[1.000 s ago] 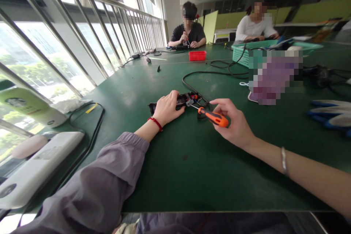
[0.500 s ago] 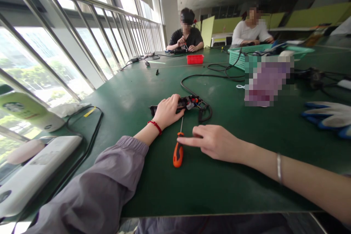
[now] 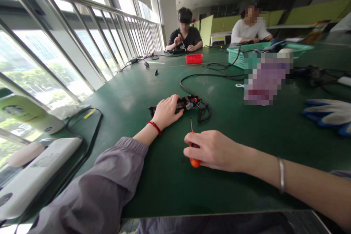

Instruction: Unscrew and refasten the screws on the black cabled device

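The left hand is bracing a device, fingers wrapped over; the right hand is gripping a screwdriver, seemingly readying it; its tip is needing alignment.

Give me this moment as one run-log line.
left hand: holding black device | right hand: holding orange screwdriver | screwdriver tip: apart from device | red bin: farther back on table

There are two screwdrivers and one red tray.
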The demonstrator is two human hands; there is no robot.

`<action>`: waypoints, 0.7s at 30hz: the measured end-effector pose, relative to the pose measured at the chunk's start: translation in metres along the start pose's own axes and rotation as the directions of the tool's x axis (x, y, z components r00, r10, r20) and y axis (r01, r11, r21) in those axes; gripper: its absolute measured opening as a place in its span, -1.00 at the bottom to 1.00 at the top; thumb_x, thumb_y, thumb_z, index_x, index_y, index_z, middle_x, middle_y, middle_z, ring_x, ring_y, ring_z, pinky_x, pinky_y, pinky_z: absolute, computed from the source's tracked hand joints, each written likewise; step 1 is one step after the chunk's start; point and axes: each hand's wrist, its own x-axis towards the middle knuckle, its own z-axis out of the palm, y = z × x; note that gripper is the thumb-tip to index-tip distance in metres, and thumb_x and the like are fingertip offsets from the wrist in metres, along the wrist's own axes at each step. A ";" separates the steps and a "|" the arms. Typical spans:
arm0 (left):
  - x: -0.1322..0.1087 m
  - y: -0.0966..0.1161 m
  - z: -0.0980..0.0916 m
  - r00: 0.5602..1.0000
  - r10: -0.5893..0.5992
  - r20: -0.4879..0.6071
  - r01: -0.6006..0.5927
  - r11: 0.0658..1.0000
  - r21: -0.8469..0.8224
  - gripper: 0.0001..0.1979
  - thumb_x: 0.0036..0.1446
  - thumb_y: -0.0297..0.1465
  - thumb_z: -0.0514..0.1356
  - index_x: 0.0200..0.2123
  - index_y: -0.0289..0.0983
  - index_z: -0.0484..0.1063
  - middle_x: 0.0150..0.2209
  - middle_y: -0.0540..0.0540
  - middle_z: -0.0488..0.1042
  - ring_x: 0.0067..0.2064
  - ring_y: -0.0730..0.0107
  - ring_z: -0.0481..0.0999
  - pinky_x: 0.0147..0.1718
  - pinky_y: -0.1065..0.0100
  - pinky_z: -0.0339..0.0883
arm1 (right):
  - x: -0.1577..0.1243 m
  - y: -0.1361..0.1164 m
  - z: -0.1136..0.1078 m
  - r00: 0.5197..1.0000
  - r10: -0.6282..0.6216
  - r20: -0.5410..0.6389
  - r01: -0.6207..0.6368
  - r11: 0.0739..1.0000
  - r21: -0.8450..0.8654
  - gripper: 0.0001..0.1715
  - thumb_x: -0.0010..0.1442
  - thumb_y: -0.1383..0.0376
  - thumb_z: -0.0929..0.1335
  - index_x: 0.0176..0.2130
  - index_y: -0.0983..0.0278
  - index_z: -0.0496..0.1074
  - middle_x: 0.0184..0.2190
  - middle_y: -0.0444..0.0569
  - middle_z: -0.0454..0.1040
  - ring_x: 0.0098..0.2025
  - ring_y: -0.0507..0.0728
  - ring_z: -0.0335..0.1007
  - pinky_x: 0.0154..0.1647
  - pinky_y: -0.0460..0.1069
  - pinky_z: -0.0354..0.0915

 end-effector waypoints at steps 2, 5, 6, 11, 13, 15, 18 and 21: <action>0.000 0.000 -0.001 1.000 0.013 -0.005 -0.013 1.000 0.007 -0.67 0.14 -0.26 0.07 -0.08 -0.32 0.22 -0.21 -0.16 0.45 -0.16 0.17 0.45 -0.18 0.24 0.26 | -0.006 0.009 -0.005 0.984 0.095 -0.153 -0.083 0.993 0.089 -0.90 0.09 0.45 0.26 -0.37 0.26 0.23 -0.36 -0.03 0.33 -0.47 0.01 0.22 -0.50 -0.11 0.17; 0.000 -0.001 -0.001 0.999 0.023 -0.027 -0.022 0.999 0.037 -0.69 0.16 -0.24 0.06 -0.11 -0.32 0.28 -0.20 -0.17 0.44 -0.14 0.15 0.40 -0.09 0.20 0.21 | -0.015 0.024 -0.014 0.878 0.386 -0.285 -0.302 0.906 0.297 -0.88 0.05 0.40 0.29 -0.40 0.25 0.18 -0.42 -0.09 0.27 -0.49 -0.02 0.19 -0.51 -0.12 0.15; 0.000 -0.001 -0.001 0.999 0.020 -0.030 -0.019 0.999 0.043 -0.70 0.17 -0.23 0.06 -0.13 -0.31 0.30 -0.21 -0.16 0.44 -0.14 0.15 0.39 -0.08 0.20 0.20 | -0.018 0.030 -0.016 0.842 0.480 -0.244 -0.395 0.859 0.327 -0.94 0.09 0.37 0.27 -0.37 0.25 0.22 -0.48 -0.14 0.26 -0.54 -0.03 0.16 -0.52 -0.12 0.13; 0.000 -0.003 0.001 1.000 -0.009 -0.016 0.010 0.999 0.034 -0.65 0.22 -0.20 0.02 -0.07 -0.32 0.33 -0.19 -0.16 0.45 -0.13 0.14 0.37 -0.09 0.20 0.20 | -0.027 0.051 -0.027 0.713 0.696 -0.082 -0.614 0.678 0.404 -0.75 0.21 0.23 0.23 -0.40 0.25 0.42 -0.53 -0.14 0.42 -0.56 -0.02 0.23 -0.50 -0.08 0.12; 0.000 -0.004 0.002 1.000 -0.018 -0.003 0.018 0.999 0.028 -0.64 0.23 -0.21 0.00 -0.04 -0.32 0.32 -0.17 -0.17 0.45 -0.12 0.14 0.37 -0.10 0.20 0.21 | -0.030 0.057 -0.030 0.634 0.747 -0.201 -0.614 0.644 0.457 -0.75 0.20 0.26 0.24 -0.43 0.27 0.43 -0.51 -0.12 0.43 -0.53 -0.01 0.25 -0.49 -0.08 0.13; 0.000 -0.004 0.003 1.000 -0.020 0.011 0.020 1.000 0.019 -0.63 0.24 -0.21 0.00 -0.02 -0.33 0.31 -0.16 -0.17 0.45 -0.11 0.14 0.37 -0.12 0.21 0.21 | -0.034 0.062 -0.031 0.543 0.790 -0.284 -0.609 0.604 0.514 -0.76 0.18 0.27 0.25 -0.44 0.27 0.43 -0.53 -0.13 0.39 -0.58 -0.03 0.20 -0.55 -0.08 0.09; 0.001 -0.005 0.004 1.000 -0.025 0.020 0.025 1.000 0.008 -0.62 0.24 -0.20 -0.01 -0.01 -0.33 0.30 -0.16 -0.18 0.44 -0.11 0.15 0.37 -0.13 0.21 0.21 | -0.038 0.066 -0.029 0.478 0.830 -0.288 -0.607 0.549 0.574 -0.78 0.17 0.26 0.26 -0.43 0.27 0.43 -0.61 -0.16 0.30 -0.66 -0.04 0.10 -0.63 -0.08 0.04; 0.001 -0.006 0.004 0.999 -0.032 0.024 0.031 0.999 0.003 -0.62 0.24 -0.21 0.00 0.00 -0.33 0.31 -0.16 -0.18 0.45 -0.12 0.15 0.38 -0.12 0.21 0.21 | -0.038 0.066 -0.024 0.500 0.826 -0.259 -0.621 0.551 0.558 -0.78 0.18 0.24 0.26 -0.42 0.26 0.43 -0.70 -0.20 0.20 -0.68 -0.03 0.09 -0.63 -0.08 0.05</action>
